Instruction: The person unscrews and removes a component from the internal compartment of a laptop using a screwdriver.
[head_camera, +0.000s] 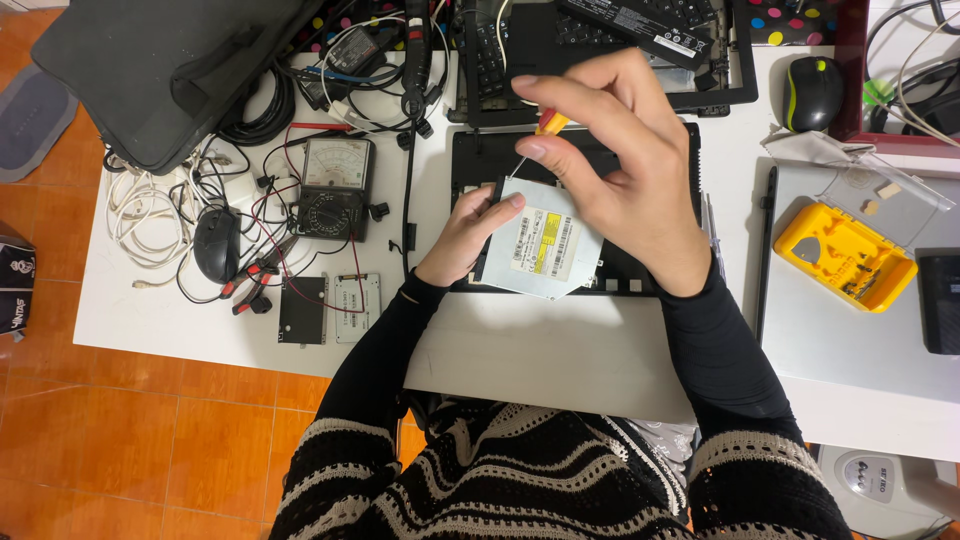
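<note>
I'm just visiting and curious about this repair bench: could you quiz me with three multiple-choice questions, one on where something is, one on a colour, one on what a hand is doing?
1. Where does the analog multimeter lie?
A. to the left of the silver drive
B. on the floor
C. inside the yellow case

2. What colour is the bit case at the right?
A. blue
B. yellow
C. green

3. What is the right hand doing?
A. resting flat and empty
B. gripping a mouse
C. pinching a small screwdriver

Answers:
1 A: the multimeter sits among cables, left of the drive that the left hand steadies.
2 B: the case is plainly yellow.
3 C: the right hand holds a yellow and red screwdriver, tip toward the drive.
</note>
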